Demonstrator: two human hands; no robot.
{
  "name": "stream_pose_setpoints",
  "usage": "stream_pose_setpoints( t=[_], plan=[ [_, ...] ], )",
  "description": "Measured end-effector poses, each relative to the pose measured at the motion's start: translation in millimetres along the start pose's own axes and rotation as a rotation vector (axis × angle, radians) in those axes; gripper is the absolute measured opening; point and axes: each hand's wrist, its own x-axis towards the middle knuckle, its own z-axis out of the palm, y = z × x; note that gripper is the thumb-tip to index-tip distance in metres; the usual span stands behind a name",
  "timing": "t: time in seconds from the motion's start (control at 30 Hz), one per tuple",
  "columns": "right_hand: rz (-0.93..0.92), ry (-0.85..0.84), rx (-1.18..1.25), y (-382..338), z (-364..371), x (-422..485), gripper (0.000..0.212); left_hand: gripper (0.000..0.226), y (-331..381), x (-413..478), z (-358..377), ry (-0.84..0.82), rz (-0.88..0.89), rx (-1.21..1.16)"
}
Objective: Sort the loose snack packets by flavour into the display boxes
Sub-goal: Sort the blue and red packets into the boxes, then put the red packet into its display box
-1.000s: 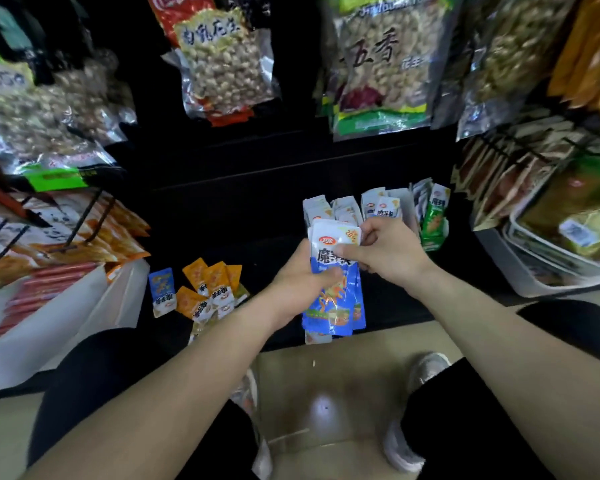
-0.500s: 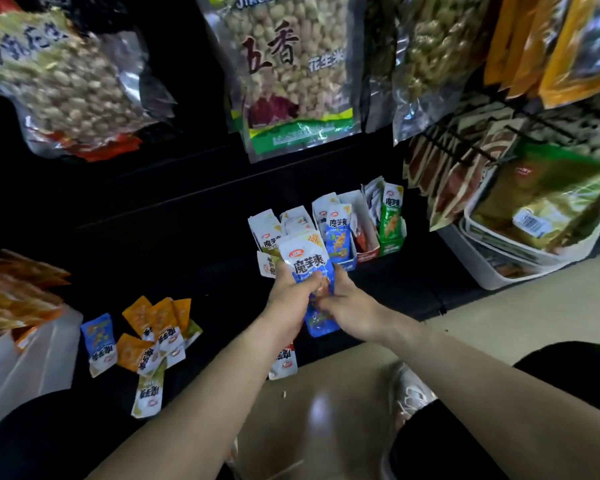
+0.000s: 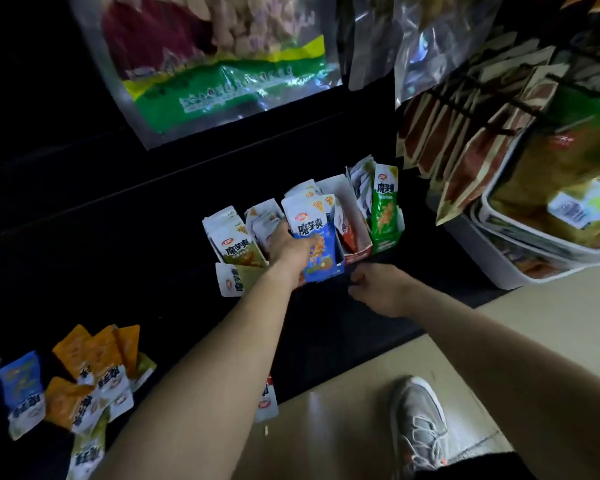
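The bundle of blue-and-white foil snack packets [image 3: 310,225] stands upright in your left hand [image 3: 286,245]. Its long axis runs up and away from you, white tops uppermost. Your fingers wrap it from the left and your thumb lies across the printed front. The lower ends sit at the mouth of the blue-fronted cardboard display box [image 3: 338,268], third in the row, so the coming move is a straight push down along that axis.

Your left hand is the one on the job. Your right hand [image 3: 378,287] waits just in front of the box and to its right, apart from the packets, with its fingers loosely curled and nothing showing in them.

The olive-packet box [image 3: 238,251] stands to the left of the bundle. The red-fronted box [image 3: 355,252] and the green-fronted box [image 3: 387,242] stand to its right.

I cannot tell where packet ends and box front begins, because both are blue and your hand covers the join. Neither the number of packets you hold nor the room left in the box can be made out. More loose orange packets [image 3: 94,358] lie well apart at the lower left of the black shelf [image 3: 153,271].
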Motion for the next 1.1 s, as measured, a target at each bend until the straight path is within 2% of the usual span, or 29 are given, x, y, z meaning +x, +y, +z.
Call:
stream_pose_setpoints(
  t=[0.17, 0.33, 0.43, 0.57, 0.77, 0.93, 1.1],
  plan=[
    [-0.032, 0.068, 0.105, 3.6, 16.5, 32.4, 0.02, 0.037, -4.6, 26.8, 17.3, 0.056, 0.056, 0.103],
    [0.009, 0.084, 0.17, 8.3, 21.3, 52.1, 0.029, 0.044, -11.9, 32.3, 22.0, 0.061, 0.083, 0.245],
    [0.017, 0.115, 0.187, 13.0, 24.0, 56.8, 0.027, 0.056, -9.8, 35.3, 22.2, 0.074, 0.093, 0.21],
    [0.041, 0.126, 0.201, 19.1, 28.3, 54.1, 0.023, 0.052, -13.1, 34.5, 24.5, 0.139, 0.11, 0.083],
    [0.029, 0.122, 0.19, 21.5, 30.1, 53.7, 0.023, 0.081, -37.4, 22.5, 34.5, 0.109, 0.079, 0.272],
    [0.041, 0.116, 0.203, 19.7, 30.8, 54.4, 0.022, 0.062, -36.3, 27.9, 24.6, 0.099, 0.153, 0.413],
    [0.028, 0.117, 0.219, 8.5, 29.6, 47.2, 0.023, 0.071, -37.9, 18.8, 1.3, 0.072, 0.242, 0.326]
  ],
)
